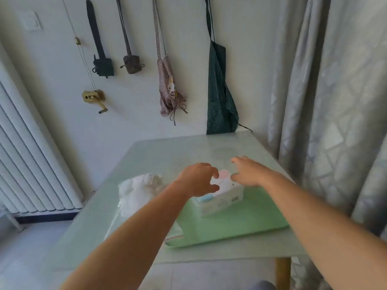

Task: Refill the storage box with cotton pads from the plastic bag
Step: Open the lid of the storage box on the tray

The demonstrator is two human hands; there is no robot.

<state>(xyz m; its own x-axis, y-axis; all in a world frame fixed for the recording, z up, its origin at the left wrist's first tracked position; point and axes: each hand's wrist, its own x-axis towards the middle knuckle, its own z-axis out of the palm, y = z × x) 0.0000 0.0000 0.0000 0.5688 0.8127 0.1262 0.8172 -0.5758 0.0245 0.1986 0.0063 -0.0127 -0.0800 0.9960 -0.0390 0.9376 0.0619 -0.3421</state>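
A small white storage box (225,197) with pink and blue marks stands on a green mat (240,225) on the table. My left hand (199,178) hovers over the box's left end, fingers curled and spread, holding nothing that I can see. My right hand (249,171) reaches over the box's right end with fingers spread. Whether either hand touches the box is unclear. Left of the box lies a clear plastic bag (138,191) with white cotton pads bunched inside.
The pale green table (167,151) stands against a white wall hung with bags and a dark apron (219,97). A curtain (335,101) hangs close on the right, a white radiator (27,164) on the left. One yellow table leg (282,273) shows below.
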